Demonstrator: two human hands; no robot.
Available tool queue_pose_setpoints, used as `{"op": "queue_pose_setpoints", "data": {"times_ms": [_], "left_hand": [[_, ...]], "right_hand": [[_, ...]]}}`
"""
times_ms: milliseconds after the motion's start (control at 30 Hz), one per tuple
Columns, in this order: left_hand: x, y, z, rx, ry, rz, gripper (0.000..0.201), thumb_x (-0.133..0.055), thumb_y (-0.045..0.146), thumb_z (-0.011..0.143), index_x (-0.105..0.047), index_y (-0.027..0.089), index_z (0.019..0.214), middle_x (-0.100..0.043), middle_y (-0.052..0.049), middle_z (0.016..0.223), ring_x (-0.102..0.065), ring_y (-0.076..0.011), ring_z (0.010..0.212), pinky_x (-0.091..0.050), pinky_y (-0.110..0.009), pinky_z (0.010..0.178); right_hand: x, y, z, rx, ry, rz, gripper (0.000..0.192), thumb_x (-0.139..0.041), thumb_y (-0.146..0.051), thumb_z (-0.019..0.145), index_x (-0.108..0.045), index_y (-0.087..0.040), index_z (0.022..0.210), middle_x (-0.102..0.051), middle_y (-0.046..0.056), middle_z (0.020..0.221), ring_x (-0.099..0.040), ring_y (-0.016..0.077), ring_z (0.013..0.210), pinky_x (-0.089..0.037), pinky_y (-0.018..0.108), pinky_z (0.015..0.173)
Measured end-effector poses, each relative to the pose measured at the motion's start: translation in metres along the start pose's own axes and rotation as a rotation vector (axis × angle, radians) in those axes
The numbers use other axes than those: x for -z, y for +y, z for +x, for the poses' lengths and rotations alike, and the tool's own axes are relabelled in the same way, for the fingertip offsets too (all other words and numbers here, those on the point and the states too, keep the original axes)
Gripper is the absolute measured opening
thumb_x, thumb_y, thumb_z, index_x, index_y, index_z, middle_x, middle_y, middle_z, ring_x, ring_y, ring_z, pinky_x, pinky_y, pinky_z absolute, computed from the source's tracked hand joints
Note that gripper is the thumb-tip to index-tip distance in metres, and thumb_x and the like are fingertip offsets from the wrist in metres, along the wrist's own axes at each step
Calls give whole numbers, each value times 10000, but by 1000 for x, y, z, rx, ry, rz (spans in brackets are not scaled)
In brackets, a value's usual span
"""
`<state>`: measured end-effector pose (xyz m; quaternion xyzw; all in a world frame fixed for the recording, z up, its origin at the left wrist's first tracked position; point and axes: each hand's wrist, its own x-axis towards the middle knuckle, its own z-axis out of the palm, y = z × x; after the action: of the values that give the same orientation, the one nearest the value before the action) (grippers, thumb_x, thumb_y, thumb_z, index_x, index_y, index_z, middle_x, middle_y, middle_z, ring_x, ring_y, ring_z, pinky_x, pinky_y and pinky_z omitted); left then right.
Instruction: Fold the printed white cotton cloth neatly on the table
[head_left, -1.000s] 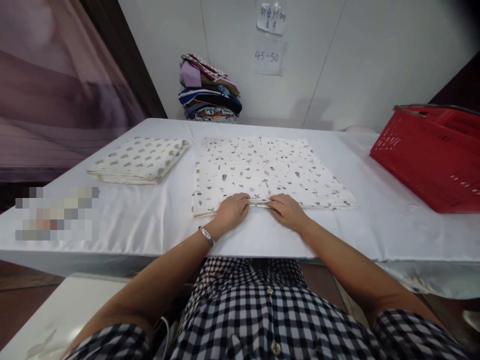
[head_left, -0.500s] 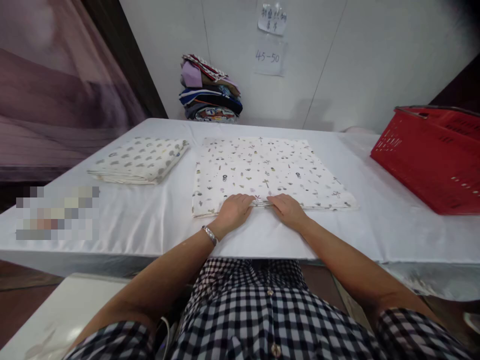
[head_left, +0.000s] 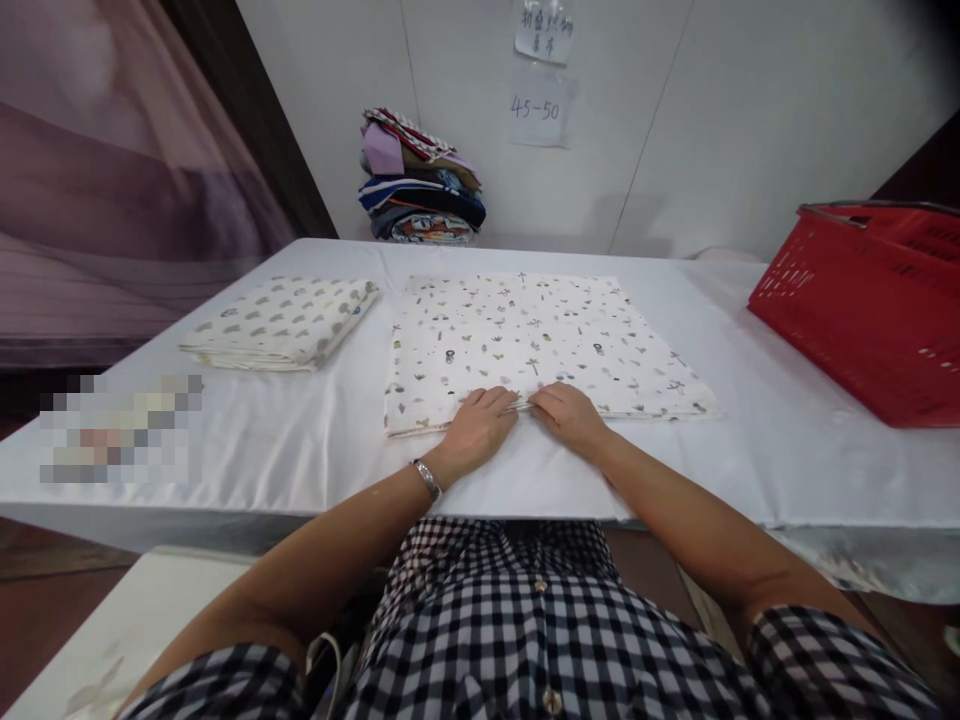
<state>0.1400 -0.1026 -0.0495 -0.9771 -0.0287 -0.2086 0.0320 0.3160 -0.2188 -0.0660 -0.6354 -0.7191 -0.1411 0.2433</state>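
Note:
A white cloth (head_left: 517, 335) printed with small palms, plants and rainbows lies folded in flat layers in front of me. Both my hands are at the middle of its near edge, close together. My left hand (head_left: 480, 425), with a silver bracelet at the wrist, has its fingers over the edge and grips the layers. From the other side my right hand (head_left: 571, 418) pinches the same edge, fingers on top. Both thumbs are hidden beneath. Left of this cloth rests a second folded cloth (head_left: 285, 318), white with grey cloud-like prints.
On the right of the white-covered table (head_left: 780, 440) stands a red plastic basket (head_left: 862, 320). A stack of folded fabrics (head_left: 421, 180) sits at the back against the wall. A pixelated item (head_left: 124, 430) lies at the left. Paper signs (head_left: 538, 105) hang on the wall.
My hands have come slightly closer together along the near edge, which is now bunched up a little between them. The cloth otherwise lies as before.

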Motion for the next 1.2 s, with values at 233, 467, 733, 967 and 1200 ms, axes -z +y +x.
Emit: {"op": "queue_pose_setpoints", "data": {"times_ms": [233, 467, 733, 967, 1200], "left_hand": [[-6, 3, 14, -22, -42, 26, 274, -377, 121, 923, -650, 135, 905, -583, -95, 1248, -457, -252, 1208, -411, -394, 888], [-2, 7, 4, 46, 32, -165, 207, -427, 99, 870, -625, 153, 900, -593, -86, 1201, -424, -247, 1256, -400, -416, 987], [-3, 4, -3, 177, 73, -341, 142, -482, 107, 814, -580, 189, 876, -578, -75, 1183, -443, -232, 1228, -381, -436, 1031], [-2, 6, -1, 184, 83, -365, 137, -491, 105, 801, -581, 189, 861, -605, -73, 1114, -506, -229, 1142, -414, -434, 968], [0, 8, -5, 136, -5, -207, 217, -463, 92, 838, -570, 171, 1009, -635, -79, 1111, -569, -199, 1027, -409, -399, 927]], "right_hand": [[-1, 1, 0, 5, 41, -7, 208, -441, -230, 939, -633, -150, 949, -658, 86, 866, -564, 186, 797, -433, 310, 704], [2, -3, -2, 44, 70, 15, 204, -437, -207, 934, -631, -150, 958, -652, 87, 878, -557, 186, 810, -436, 313, 716], [7, -10, -4, 97, -15, 115, 210, -452, -150, 882, -604, -143, 1028, -640, 106, 929, -541, 206, 852, -444, 335, 737], [6, -10, -6, 60, -50, 55, 205, -464, -185, 904, -602, -134, 1047, -649, 104, 927, -548, 213, 859, -445, 342, 733], [2, -9, -10, 65, -25, 45, 223, -427, -162, 921, -627, -141, 1018, -664, 101, 903, -571, 205, 841, -466, 344, 738]]}}
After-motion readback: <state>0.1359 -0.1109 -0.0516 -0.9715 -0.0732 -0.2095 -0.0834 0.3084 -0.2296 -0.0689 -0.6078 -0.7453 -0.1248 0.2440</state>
